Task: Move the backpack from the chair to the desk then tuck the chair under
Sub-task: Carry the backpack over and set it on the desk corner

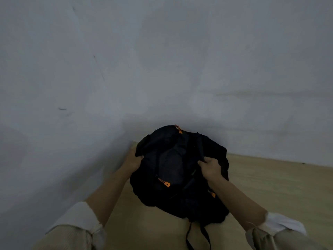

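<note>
1. Pale wooden desk (270,186) meets a plain grey wall (162,60).
2. Black backpack (173,170) with orange zipper pulls sits on the desk against the wall, between both hands.
3. Left hand (132,162) is closed on its left edge.
4. Right hand (210,166) is clenched around a strap at its right side.

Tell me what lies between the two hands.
Head view: only the black backpack itself spans the gap; the left hand and right hand each clutch its fabric as it sits on the desk.
</note>
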